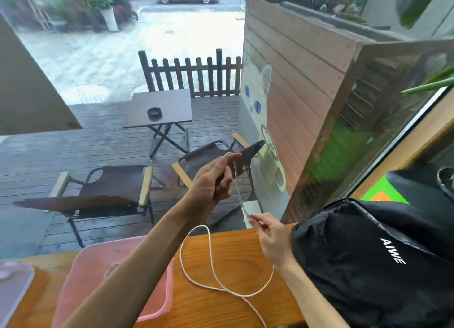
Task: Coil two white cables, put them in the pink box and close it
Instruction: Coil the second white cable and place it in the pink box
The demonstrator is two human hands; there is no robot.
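Note:
A white cable (pixel 211 261) runs taut between my two hands and falls in a loose loop onto the wooden counter (pixel 235 308). My left hand (pixel 216 180) is raised above the counter and pinches the cable's upper end between thumb and fingers. Lower and to the right, my right hand (pixel 269 236) pinches the cable near the counter's far edge. The pink box (pixel 86 268) sits open on the counter under my left forearm, with a coiled cable (pixel 111 268) partly visible inside. At the far left lies what looks like the box's translucent lid (pixel 14 281).
A black bag (pixel 368 266) printed AIWE fills the counter's right side, close to my right hand. Beyond the window glass are folding chairs (pixel 110 192), a small table (pixel 159 109) and a wooden fence (pixel 294 82).

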